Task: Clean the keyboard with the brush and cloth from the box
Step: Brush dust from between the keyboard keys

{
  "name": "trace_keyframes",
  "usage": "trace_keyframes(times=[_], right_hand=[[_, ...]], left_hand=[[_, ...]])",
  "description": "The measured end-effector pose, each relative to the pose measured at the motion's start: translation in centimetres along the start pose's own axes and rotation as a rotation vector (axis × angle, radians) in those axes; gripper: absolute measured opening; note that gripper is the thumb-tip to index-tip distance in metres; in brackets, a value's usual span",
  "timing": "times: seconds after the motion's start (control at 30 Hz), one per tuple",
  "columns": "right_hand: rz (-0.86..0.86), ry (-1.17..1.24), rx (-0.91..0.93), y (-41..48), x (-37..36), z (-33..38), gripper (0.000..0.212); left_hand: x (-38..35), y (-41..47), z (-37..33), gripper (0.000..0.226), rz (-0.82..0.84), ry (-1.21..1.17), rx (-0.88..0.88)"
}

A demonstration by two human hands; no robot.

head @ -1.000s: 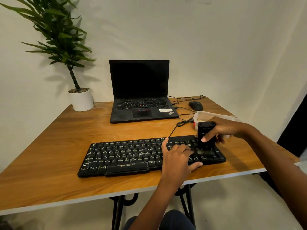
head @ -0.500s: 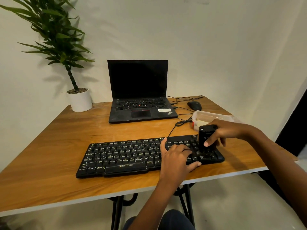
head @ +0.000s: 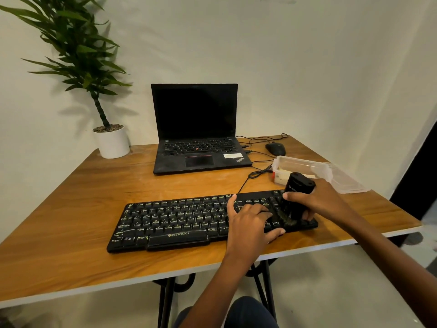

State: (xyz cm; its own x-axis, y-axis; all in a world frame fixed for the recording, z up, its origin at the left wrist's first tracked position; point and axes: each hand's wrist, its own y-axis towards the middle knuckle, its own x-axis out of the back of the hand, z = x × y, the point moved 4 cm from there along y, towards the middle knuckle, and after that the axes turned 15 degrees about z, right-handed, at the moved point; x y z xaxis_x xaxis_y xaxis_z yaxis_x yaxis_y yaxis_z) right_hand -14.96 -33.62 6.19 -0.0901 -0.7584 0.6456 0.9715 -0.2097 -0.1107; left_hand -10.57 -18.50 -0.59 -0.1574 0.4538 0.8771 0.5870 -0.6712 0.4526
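Head view. Tilted since half a second ago: the brush (head: 298,185), formerly near upright, now leaning with its top toward the box (head: 298,165) and its bristles down on the keys. Shifted with it, slightly to the right: the right hand (head: 324,200). Unchanged in place: the left hand (head: 248,223).

Position of the brush: at the right end of the keyboard (head: 170,221), bristles touching the keys there, black body above them. Gripped by the right hand, thumb across the near face, other fingers curled round the far side.

Left hand: laid flat on the keys just left of the brush, fingers straight and spread, thumb pointing away, holding nothing.

Position of the keyboard: flat on the wooden table (head: 71,221), near the front edge, with its cable (head: 248,178) running back toward the laptop (head: 196,129).

Behind the brush: clear plastic box on the table, its lid (head: 343,181) just beside it to the right. Contents too unclear to name.

Further back: open laptop with dark screen, mouse (head: 275,149) to its right, potted plant (head: 111,143) at the back left corner.
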Motion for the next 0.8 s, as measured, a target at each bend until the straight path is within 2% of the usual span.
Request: trace_keyframes(times=[0.13, 0.23, 0.27, 0.33, 0.4, 0.47, 0.5, 0.6, 0.63, 0.73, 0.8], right_hand=[[-0.012, 0.052, -0.01, -1.0, -0.5, -0.7, 0.03], [-0.153, 0.031, 0.023, -1.5, -0.4, -0.8, 0.027], [-0.155, 0.041, 0.056, -1.7, -0.7, -0.7, 0.024], [-0.057, 0.049, 0.113, -2.0, -1.1, -0.3, 0.019], [-0.053, -0.044, 0.094, -2.1, -0.5, -0.2, 0.02], [-0.16, -0.163, 0.05, -2.1, 0.6, -0.3, 0.023], [-0.153, -0.162, 0.05, -2.0, 0.6, -0.3, 0.022], [0.067, -0.016, 0.103, -2.3, -1.1, 0.0, 0.019], [0.083, -0.001, 0.105, -2.3, -1.2, 0.0, 0.02], [-0.085, -0.113, 0.044, -1.8, -0.2, -0.1, 0.026], [-0.095, -0.108, 0.055, -1.5, -0.4, -0.1, 0.025]], left_hand=[[0.0, 0.0, 0.0, 0.044, -0.008, 0.0, 0.0], [0.1, -0.1, -0.1, 0.05, -0.019, -0.007, -0.004], [0.1, -0.1, -0.1, 0.053, -0.023, -0.008, -0.003], [0.1, -0.1, -0.1, 0.054, -0.03, -0.017, 0.001], [0.2, -0.2, -0.2, 0.054, -0.022, -0.027, 0.005], [0.2, -0.2, -0.2, 0.054, -0.016, -0.026, 0.005], [0.2, -0.1, -0.2, 0.051, -0.019, -0.023, 0.003], [0.1, -0.1, -0.1, 0.041, -0.01, -0.012, -0.001], [0.1, -0.1, 0.0, 0.041, -0.011, -0.007, -0.002], [0.1, -0.1, 0.0, 0.043, -0.013, -0.008, -0.001], [0.1, -0.1, 0.0, 0.047, -0.021, -0.009, -0.002]])
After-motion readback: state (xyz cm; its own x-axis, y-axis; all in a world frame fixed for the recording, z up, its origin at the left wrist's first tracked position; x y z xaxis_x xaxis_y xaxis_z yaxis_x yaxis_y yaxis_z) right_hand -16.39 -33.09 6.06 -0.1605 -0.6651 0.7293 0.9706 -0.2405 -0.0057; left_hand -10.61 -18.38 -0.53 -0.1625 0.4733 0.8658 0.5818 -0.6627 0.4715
